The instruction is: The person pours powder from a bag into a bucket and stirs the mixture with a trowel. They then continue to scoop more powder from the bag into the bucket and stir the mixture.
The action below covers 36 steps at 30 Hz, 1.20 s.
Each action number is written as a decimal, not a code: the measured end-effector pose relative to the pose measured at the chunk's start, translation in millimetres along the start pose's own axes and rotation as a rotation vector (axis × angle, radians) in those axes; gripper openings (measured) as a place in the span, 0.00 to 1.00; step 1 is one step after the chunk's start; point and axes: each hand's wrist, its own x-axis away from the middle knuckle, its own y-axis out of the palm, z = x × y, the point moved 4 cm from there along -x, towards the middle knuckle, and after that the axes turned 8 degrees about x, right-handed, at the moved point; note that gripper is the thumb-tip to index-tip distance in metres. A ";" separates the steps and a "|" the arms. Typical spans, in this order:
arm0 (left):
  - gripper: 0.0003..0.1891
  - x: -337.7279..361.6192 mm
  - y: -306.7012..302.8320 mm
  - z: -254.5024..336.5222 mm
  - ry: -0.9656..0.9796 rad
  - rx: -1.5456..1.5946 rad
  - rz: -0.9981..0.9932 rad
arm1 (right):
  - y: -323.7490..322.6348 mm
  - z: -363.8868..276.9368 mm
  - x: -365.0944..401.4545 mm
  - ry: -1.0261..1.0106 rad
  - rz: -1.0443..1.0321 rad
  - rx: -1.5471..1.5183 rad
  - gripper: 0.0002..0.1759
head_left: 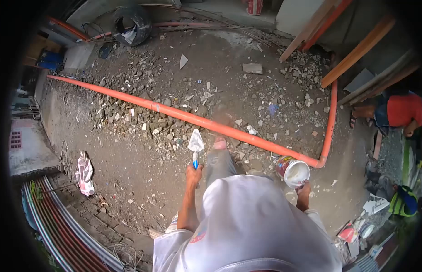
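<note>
My left hand (193, 174) is wrapped round the blue handle of a trowel (196, 141), whose pale, smeared blade points away from me. On the right, my right hand (303, 187) grips the rim of a small bucket (287, 168). The bucket is tilted, and its opening shows a whitish inside. An orange pipe (206, 122) runs across the rubble beyond both hands and meets another orange length at a corner just past the bucket. Neither the trowel nor the bucket touches the pipe.
A tire (131, 26) lies at the back left. Wooden planks (358, 52) lean at the upper right, near a person in a red shirt (403, 110). A crumpled sack (84, 174) rests on the left ground. Corrugated sheeting (68, 226) is at the lower left.
</note>
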 end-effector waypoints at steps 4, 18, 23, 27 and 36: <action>0.12 -57.2 -23.3 149.0 0.203 0.145 -0.017 | 57.3 -35.0 -25.3 -0.212 -0.078 0.269 0.14; 0.14 -330.9 17.0 387.8 0.366 0.266 -0.190 | 413.7 -150.0 26.8 0.183 -0.291 0.342 0.21; 0.08 -467.5 69.6 432.5 0.169 0.344 -0.139 | 586.5 -178.4 -9.8 0.153 -0.205 0.168 0.14; 0.11 -554.3 88.1 456.1 -0.130 0.400 -0.274 | 742.8 -249.0 41.8 0.119 -0.189 0.205 0.17; 0.15 -675.5 45.0 539.4 0.148 -0.428 -0.300 | 1006.3 -359.0 -3.1 0.072 -0.260 0.086 0.18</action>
